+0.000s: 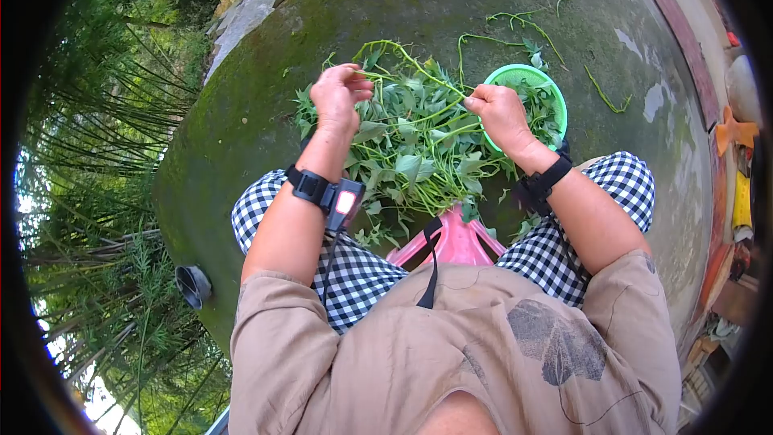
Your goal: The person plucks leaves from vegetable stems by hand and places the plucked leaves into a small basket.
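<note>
A large heap of leafy green vines (419, 145) lies in front of me, between my knees. Over its left side is my left hand (341, 95), its fingers apart and partly curled beside a stem, with no clear grip on it. My right hand (493, 109) is closed in a pinch on a long green stem (419, 66) that arches leftward over the heap. Just right of that hand stands a green plastic basket (561, 105) holding leaves, its left part hidden by the hand and wrist. A pink plastic stool (457, 242) shows under the near edge of the heap.
Loose stems (602, 90) lie on the mossy concrete ground (644, 153) beyond and right of the basket. A dark round container (193, 286) is at the lower left, near dense plants (105, 153). Assorted objects line the right edge, including an orange one (734, 130).
</note>
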A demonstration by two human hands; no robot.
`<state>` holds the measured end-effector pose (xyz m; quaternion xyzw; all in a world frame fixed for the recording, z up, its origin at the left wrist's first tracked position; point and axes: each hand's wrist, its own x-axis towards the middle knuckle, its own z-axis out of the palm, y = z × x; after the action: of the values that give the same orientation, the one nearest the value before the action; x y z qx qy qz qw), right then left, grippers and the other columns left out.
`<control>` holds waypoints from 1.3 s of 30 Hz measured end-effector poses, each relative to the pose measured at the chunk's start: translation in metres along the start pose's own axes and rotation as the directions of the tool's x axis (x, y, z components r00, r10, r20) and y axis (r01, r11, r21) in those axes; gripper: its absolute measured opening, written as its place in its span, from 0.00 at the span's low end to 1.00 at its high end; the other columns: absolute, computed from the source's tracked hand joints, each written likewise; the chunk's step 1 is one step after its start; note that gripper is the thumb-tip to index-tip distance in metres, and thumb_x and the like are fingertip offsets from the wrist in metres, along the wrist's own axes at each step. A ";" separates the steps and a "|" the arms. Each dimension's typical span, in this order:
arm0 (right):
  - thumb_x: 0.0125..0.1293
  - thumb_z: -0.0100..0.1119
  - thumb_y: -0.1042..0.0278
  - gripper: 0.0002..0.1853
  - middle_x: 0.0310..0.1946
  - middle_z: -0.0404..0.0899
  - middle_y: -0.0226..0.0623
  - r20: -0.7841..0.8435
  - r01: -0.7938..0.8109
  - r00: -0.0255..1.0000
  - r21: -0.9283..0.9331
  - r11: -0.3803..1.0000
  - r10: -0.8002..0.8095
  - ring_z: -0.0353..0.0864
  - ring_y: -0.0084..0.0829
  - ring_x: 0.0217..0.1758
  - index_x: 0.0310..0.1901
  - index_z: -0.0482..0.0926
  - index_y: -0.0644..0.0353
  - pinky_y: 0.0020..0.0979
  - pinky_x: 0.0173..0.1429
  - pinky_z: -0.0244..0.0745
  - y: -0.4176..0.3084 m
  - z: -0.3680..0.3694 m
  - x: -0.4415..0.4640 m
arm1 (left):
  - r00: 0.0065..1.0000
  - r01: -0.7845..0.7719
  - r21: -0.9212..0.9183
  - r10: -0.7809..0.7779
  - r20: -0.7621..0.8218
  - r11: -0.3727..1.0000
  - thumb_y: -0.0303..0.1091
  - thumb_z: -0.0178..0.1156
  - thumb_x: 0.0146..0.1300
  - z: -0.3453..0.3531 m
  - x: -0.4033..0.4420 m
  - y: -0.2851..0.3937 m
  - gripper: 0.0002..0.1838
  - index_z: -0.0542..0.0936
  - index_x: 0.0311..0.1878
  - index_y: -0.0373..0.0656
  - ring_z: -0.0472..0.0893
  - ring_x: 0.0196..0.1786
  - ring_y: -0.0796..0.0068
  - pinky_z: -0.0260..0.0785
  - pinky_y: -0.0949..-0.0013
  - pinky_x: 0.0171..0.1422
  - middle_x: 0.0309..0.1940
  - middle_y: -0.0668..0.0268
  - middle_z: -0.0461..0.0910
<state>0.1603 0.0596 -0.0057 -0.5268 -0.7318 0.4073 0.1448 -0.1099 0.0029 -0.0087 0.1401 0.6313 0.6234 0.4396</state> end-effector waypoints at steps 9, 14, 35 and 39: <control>0.65 0.61 0.67 0.11 0.19 0.71 0.28 0.168 -0.253 0.963 0.303 0.919 0.210 0.70 0.20 0.20 0.30 0.81 0.67 0.25 0.23 0.68 0.024 0.004 0.007 | 0.985 -0.072 0.006 0.070 0.159 0.997 0.31 0.51 0.65 -0.020 0.000 0.034 0.09 0.75 0.43 0.37 0.75 0.22 0.71 0.72 0.67 0.24 0.23 0.64 0.75; 0.58 0.64 0.62 0.12 0.21 0.81 0.43 0.129 -0.149 0.984 0.214 0.965 0.124 0.81 0.37 0.25 0.31 0.84 0.65 0.39 0.33 0.72 0.019 0.013 0.007 | 0.920 -0.001 0.532 -0.208 0.332 0.847 0.28 0.58 0.62 0.026 -0.040 -0.023 0.09 0.83 0.43 0.40 0.64 0.19 0.89 0.54 0.78 0.19 0.17 0.77 0.70; 0.54 0.62 0.59 0.13 0.27 0.82 0.49 0.026 0.017 0.999 0.035 0.999 -0.018 0.82 0.49 0.34 0.29 0.84 0.63 0.45 0.39 0.74 -0.014 0.013 -0.005 | 0.773 -0.556 0.563 0.131 0.621 0.612 0.33 0.57 0.64 0.056 -0.056 -0.052 0.11 0.79 0.33 0.34 0.72 0.23 0.80 0.66 0.69 0.28 0.17 0.65 0.76; 0.54 0.62 0.58 0.14 0.26 0.82 0.49 0.030 0.031 0.999 0.062 0.998 -0.033 0.83 0.48 0.34 0.29 0.84 0.62 0.45 0.39 0.74 -0.015 0.018 -0.007 | 0.815 -0.516 0.545 0.184 0.549 0.661 0.33 0.57 0.60 0.054 -0.057 -0.058 0.11 0.77 0.30 0.33 0.75 0.24 0.66 0.67 0.63 0.31 0.21 0.55 0.76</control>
<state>0.1412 0.0438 -0.0042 -0.5041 -0.7295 0.4353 0.1559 -0.0156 -0.0133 -0.0312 0.5511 0.6525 0.3768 0.3586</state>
